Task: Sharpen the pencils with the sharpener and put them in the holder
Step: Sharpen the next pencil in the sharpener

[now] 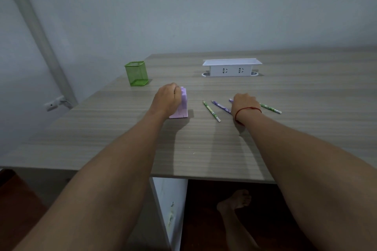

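Observation:
A pink and purple sharpener (182,108) stands on the wooden table (204,144), and my left hand (166,99) grips it from the left. My right hand (243,104), with a red string on its wrist, rests over a purple pencil (231,100) whose tip shows at its left; the fingers are curled down on it. A green pencil (211,110) and a purple pencil (221,106) lie between the two hands. Another green pencil (271,108) lies to the right of my right hand. The green mesh holder (136,73) stands at the far left and looks to hold nothing.
A white socket box (231,67) sits at the back of the table against the wall. The table's near edge runs below my forearms. A bare foot (236,201) shows under the table. A wall socket with a plug (54,104) is at the left.

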